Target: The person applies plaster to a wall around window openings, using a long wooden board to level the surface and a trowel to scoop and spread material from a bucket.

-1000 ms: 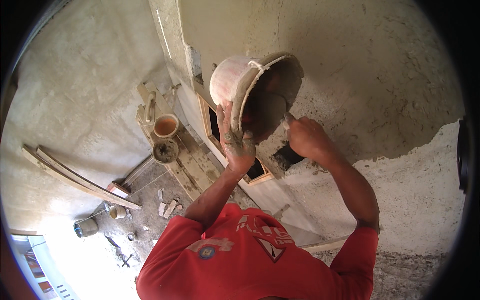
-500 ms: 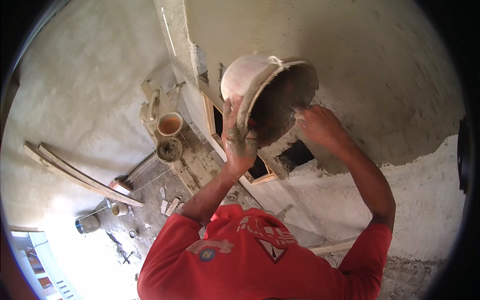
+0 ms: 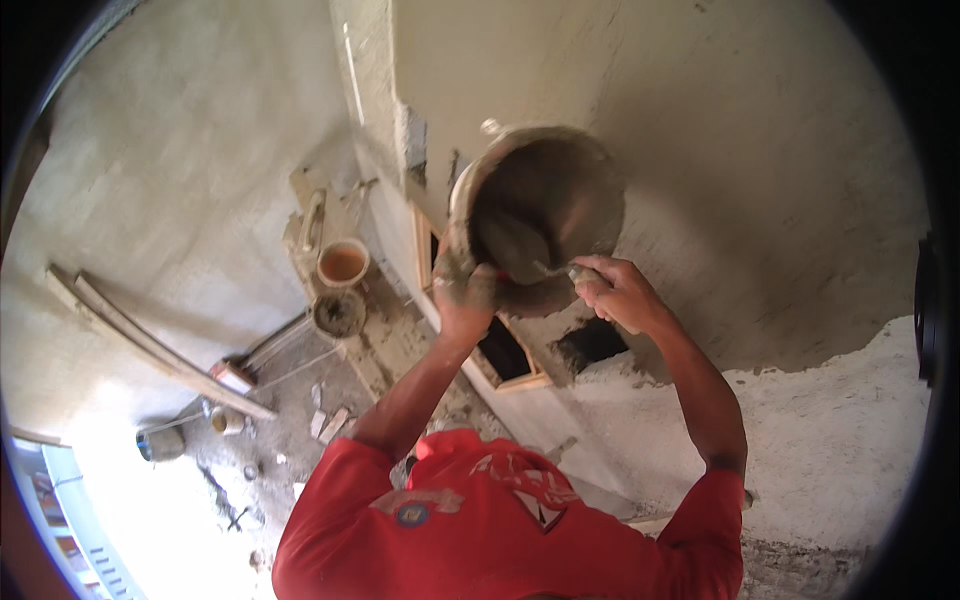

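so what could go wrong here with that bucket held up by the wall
The bucket is tipped on its side, held at the rim only by the mortar-smeared left hand; it could slip. The right hand scrapes inside with a trowel, so wet mortar may fall onto the red shirt or the floor below.

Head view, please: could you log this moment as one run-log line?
left hand: grips mortar bucket rim | right hand: holds trowel inside bucket | bucket: raised, tilted against plastered wall
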A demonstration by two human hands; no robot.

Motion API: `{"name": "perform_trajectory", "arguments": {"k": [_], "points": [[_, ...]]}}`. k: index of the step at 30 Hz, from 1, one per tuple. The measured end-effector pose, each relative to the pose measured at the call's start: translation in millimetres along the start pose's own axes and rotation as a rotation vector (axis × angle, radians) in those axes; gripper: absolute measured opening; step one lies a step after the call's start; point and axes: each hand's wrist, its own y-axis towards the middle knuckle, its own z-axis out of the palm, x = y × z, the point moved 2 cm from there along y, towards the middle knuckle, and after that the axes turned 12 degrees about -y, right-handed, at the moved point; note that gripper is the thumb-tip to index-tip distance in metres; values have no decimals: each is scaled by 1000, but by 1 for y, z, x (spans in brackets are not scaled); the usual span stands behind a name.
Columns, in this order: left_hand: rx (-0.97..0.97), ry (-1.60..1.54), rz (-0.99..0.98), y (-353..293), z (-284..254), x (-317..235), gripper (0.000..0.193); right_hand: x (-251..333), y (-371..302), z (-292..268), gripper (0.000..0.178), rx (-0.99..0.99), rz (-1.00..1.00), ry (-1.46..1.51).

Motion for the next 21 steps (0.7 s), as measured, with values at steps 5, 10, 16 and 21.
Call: {"name": "perform_trajectory", "arguments": {"k": [5, 10, 16, 21], "points": [[-100, -68, 30, 9, -6, -20, 55, 69, -41, -76, 47, -21, -6, -124], [-174, -380, -47, 7, -16, -17, 56, 140, -76, -130, 67, -212, 28, -664], [-190, -316, -20, 0, -29, -13, 55, 238, -133, -137, 58, -281, -100, -691], [-184, -298, -25, -6, -37, -7, 55, 270, -150, -139, 49, -276, -394, -572]]}}
